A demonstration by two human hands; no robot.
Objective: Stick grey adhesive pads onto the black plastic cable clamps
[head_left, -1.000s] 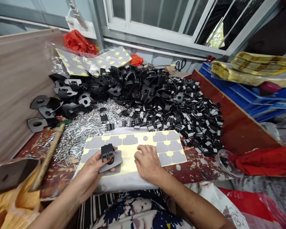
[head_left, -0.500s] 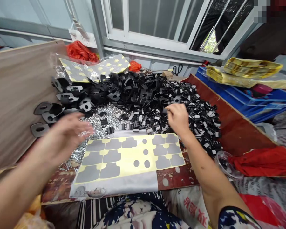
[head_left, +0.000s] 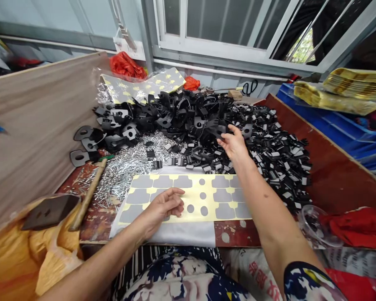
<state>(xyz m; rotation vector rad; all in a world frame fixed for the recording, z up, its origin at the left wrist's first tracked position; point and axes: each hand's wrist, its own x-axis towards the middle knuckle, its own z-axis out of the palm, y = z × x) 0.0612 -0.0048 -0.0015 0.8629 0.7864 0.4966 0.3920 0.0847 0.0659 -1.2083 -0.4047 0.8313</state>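
Over the yellow sheet with grey stickers, my left hand hovers with loosely bent fingers and nothing visible in it. My right hand reaches to the heap of larger black plastic parts, thumb and fingers apart, close to a black part with a hole; whether it touches one I cannot tell. Smaller black clips with pale faces spread to the right of this hand. A pile of thin metal pins lies beyond my left hand. White cloth is under the sheet.
A wooden-handled hammer lies at the left, beside a dark metal block on orange wrapping. Boards wall the table on both sides. At the right are a blue crate, yellow sheet bundles and a clear tub. Black-handled scissors lie behind.
My left hand has come in from the left, over the sheet. My right hand's fingers have spread as it reaches slightly farther into the heap. The view has turned left, showing the hammer.
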